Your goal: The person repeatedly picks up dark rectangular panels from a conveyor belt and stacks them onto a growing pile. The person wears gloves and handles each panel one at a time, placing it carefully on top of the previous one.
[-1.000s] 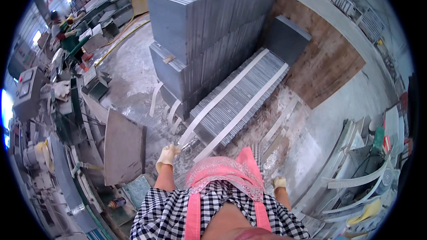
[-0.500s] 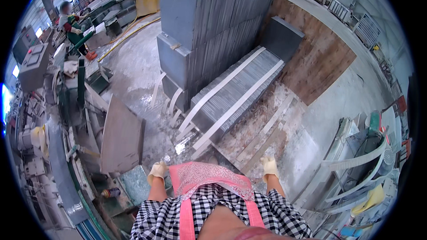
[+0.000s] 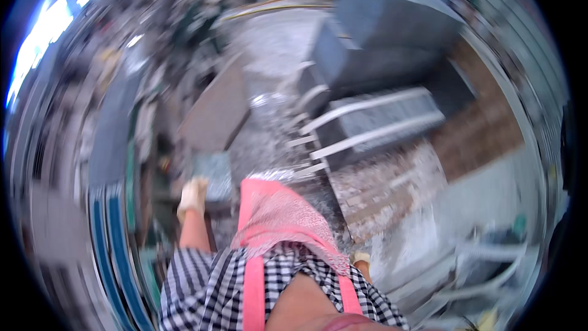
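My left hand (image 3: 193, 195), in a cream glove, is held out in front of me to the left. It appears beside a pale blue-green sheet (image 3: 214, 175); whether they touch I cannot make out. Motion smears its fingers. My right hand (image 3: 360, 257), gloved alike, hangs low against the right edge of my pink apron (image 3: 288, 224), which hides part of it. Nothing can be seen in either hand. Ahead on the left leans a brown-grey board (image 3: 217, 113).
A tall stack of grey slabs (image 3: 398, 24) stands ahead right. Before it lies a lower stack (image 3: 383, 119) under white straps (image 3: 373, 135), with a brown wooden sheet (image 3: 487, 129) beyond. Machinery with blue rails (image 3: 113, 251) lines my left. White curved frames (image 3: 490, 257) are at right.
My view has swung left, so the slab stacks sit further right and the picture is blurred. My left hand has moved outward and forward; my right has dropped back beside the apron.
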Action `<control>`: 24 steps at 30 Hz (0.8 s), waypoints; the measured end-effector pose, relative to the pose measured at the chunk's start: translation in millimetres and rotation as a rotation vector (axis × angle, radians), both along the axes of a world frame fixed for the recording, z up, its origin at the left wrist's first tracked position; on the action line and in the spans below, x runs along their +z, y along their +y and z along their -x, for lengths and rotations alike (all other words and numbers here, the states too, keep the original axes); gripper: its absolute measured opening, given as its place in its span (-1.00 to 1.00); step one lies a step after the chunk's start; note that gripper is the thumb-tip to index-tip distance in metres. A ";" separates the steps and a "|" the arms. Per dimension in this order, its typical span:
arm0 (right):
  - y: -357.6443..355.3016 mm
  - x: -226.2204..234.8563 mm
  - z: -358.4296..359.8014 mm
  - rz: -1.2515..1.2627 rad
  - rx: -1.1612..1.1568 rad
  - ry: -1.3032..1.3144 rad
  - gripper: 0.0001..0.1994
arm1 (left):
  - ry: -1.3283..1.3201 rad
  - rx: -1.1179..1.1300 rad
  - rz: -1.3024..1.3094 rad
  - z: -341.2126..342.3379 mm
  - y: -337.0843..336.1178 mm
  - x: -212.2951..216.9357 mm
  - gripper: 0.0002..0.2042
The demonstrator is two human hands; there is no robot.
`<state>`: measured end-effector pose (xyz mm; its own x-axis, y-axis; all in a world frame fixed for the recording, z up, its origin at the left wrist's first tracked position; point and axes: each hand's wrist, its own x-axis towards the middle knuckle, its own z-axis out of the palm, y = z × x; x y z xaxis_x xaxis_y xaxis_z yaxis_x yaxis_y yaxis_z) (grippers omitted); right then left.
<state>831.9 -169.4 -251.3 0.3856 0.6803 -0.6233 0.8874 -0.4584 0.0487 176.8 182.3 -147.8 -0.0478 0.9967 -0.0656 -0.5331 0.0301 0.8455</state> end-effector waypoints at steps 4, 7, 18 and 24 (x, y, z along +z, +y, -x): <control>24.2 34.3 -22.3 -0.090 -0.142 0.176 -0.70 | 0.040 0.268 0.176 17.9 -4.0 90.1 -0.57; 62.7 64.3 -19.6 -0.203 -0.519 0.438 -0.69 | 0.289 0.397 0.140 37.1 -36.6 170.7 -0.61; 244.9 98.6 139.1 -0.431 -0.687 0.766 -0.59 | 0.929 0.952 0.301 261.8 -68.5 171.6 -0.39; 301.2 156.5 272.7 -0.713 -0.466 0.906 -0.44 | 1.290 0.867 0.838 284.8 -18.6 170.3 -0.29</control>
<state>559.1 131.8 -94.8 0.3048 0.8902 -0.3385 0.2170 -0.4109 -0.8855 -108.0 163.6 22.5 -0.9251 0.3797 0.0041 0.3036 0.7332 0.6085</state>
